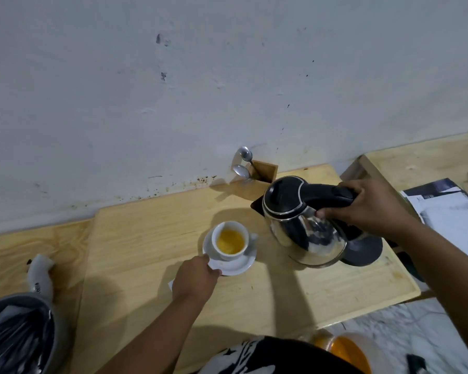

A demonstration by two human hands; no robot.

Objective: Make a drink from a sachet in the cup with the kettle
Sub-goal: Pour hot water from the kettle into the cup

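Observation:
A white cup (pixel 229 240) holding orange-yellow liquid stands on a white saucer (pixel 234 264) in the middle of the wooden table (pixel 146 238). My left hand (pixel 195 279) grips the saucer's near-left rim. To the right of the cup, a steel kettle (pixel 305 233) with a black lid is held by its black handle in my right hand (pixel 368 206). The kettle is tilted a little, its spout pointing left toward the cup. Its black base (pixel 362 251) lies partly hidden behind it. No sachet can be clearly made out.
A wooden holder (pixel 260 179) with two spoons (pixel 243 163) stands against the wall behind the kettle. A bin with a black liner (pixel 16 336) sits at the lower left, a white wrapper (pixel 39 276) above it. Papers (pixel 449 209) lie at the right. An orange-lidded container (pixel 346 349) is near my body.

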